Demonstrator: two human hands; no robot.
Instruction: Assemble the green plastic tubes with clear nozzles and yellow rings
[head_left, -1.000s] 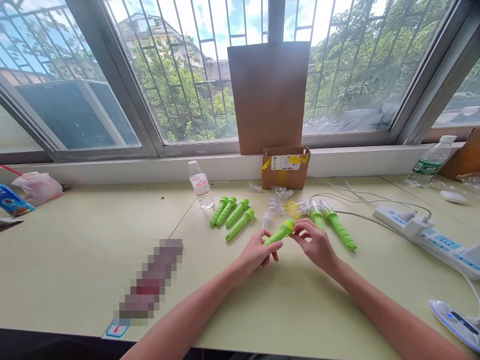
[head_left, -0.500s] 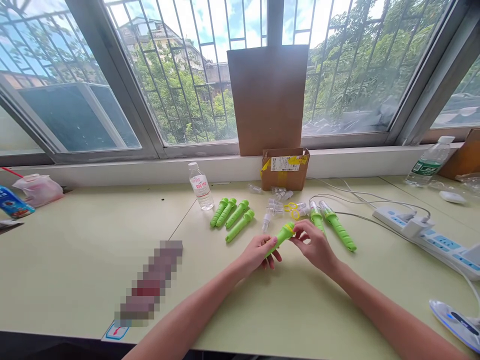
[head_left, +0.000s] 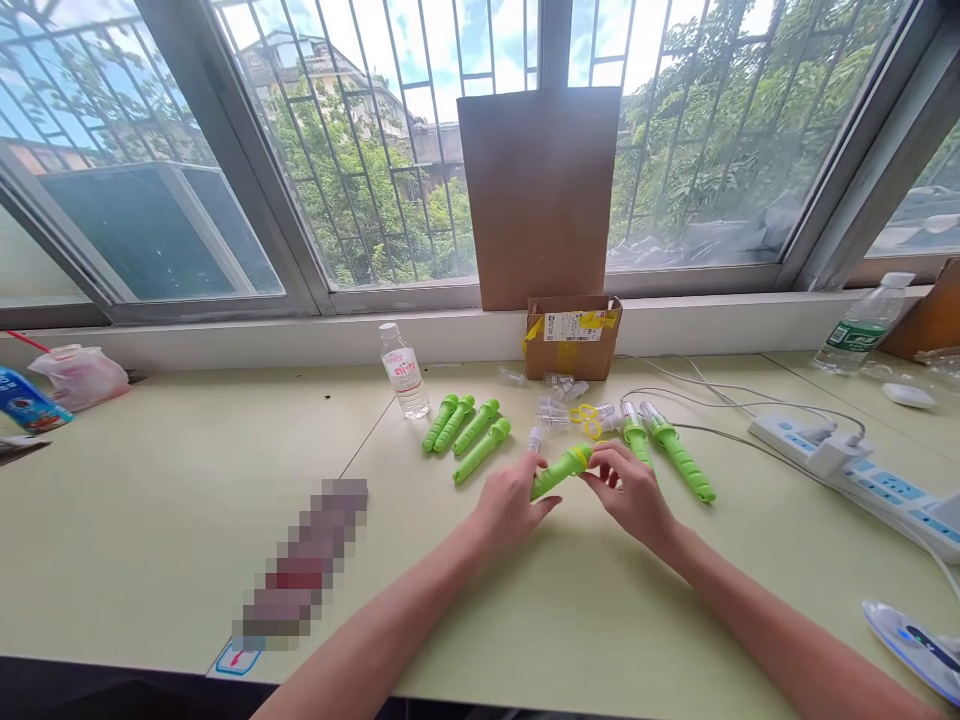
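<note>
Looks like a small workroom or office corner used for light hand work; can't pin down which. I'm at a long pale-green table with panel seams, right up against sliding windows in metal frames, security bars outside. Trees and a building beyond, bright daylight. Bench-type clutter: green tubes, loose clear plastic parts, cardboard box with shipping label and yellow tape. Multi-socket power strip with plugs and cables on my right. Drink bottles, one center-left, another far right.
</note>
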